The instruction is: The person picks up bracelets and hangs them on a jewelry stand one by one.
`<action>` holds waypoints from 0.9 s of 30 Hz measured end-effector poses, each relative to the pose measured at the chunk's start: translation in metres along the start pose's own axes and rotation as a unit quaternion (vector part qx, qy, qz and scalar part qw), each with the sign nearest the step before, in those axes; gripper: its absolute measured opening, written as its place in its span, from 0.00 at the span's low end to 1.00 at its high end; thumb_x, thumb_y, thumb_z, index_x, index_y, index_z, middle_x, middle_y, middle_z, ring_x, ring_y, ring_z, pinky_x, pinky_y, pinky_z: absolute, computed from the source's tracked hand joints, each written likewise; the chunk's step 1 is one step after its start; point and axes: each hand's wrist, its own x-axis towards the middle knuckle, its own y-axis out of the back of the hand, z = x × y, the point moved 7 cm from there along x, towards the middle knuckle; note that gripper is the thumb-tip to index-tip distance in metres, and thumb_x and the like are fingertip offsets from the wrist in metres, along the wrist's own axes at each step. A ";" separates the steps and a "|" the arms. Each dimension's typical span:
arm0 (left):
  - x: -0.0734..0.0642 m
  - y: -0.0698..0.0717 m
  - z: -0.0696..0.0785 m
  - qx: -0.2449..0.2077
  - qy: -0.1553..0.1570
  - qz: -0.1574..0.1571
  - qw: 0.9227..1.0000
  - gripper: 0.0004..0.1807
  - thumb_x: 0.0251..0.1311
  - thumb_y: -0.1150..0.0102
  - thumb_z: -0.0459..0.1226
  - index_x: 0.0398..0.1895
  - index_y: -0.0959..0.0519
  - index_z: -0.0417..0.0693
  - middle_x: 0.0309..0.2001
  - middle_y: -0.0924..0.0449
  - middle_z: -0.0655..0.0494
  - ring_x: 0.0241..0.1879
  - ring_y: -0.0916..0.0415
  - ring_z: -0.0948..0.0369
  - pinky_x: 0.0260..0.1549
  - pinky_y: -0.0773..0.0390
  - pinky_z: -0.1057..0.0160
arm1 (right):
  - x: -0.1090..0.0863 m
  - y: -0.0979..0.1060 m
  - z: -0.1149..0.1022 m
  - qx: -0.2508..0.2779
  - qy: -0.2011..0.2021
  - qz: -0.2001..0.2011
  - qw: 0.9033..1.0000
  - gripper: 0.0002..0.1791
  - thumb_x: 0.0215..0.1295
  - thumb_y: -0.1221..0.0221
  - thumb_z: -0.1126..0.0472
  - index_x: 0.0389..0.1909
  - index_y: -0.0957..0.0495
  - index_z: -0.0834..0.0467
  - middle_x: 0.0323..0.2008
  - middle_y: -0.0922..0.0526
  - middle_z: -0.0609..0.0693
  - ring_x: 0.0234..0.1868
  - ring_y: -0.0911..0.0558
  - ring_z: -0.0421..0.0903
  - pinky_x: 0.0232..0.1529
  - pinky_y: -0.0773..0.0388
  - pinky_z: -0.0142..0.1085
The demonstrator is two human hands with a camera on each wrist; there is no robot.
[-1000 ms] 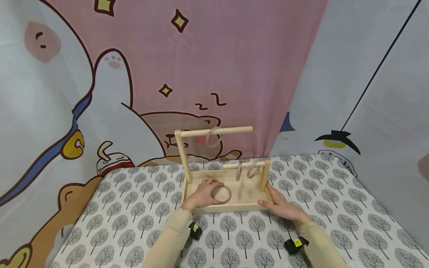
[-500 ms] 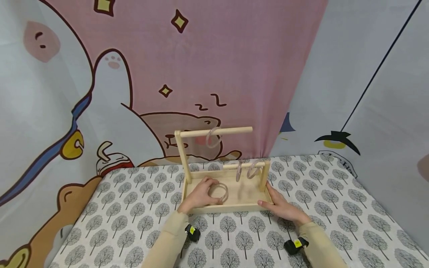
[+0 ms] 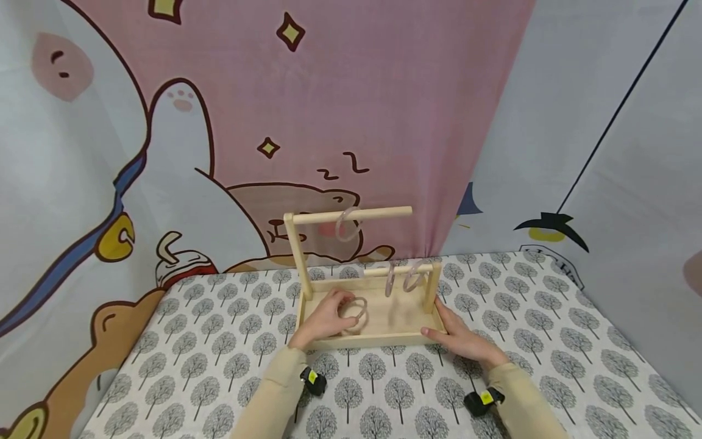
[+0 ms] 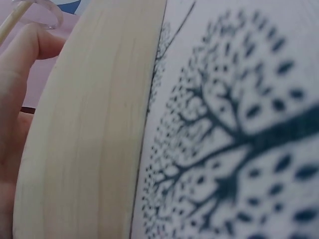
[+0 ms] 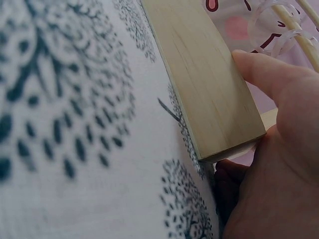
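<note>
A light wooden jewelry stand has a tray base, a tall left post with an upper bar and a short right post with a lower bar. Inside the tray, my left hand holds a pale pinkish bangle, tilted up, at its left side. My right hand grips the tray's right front corner, its thumb over the front wall. One translucent bangle hangs from the upper bar; two more, a left bangle and a right bangle, hang from the lower bar.
A tree-print cloth covers the table under the stand. Behind stands a pink and white cartoon curtain. In the left wrist view the tray's front wall hides most of the left hand.
My left hand has drawn slightly left, and the bangle in it has shifted left and turned from facing the camera to a narrower, tilted angle. The right hand stays at the tray corner.
</note>
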 end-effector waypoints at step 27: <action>0.000 0.005 0.015 -0.055 -0.031 0.000 0.998 0.36 0.51 0.33 0.32 0.66 0.34 0.37 0.54 0.32 0.37 0.51 0.27 0.45 0.53 0.25 0.52 | 0.001 0.000 0.004 -0.002 0.020 0.002 1.000 0.52 0.67 0.42 0.50 0.74 0.68 0.66 0.72 0.62 0.73 0.68 0.56 0.75 0.59 0.60 0.73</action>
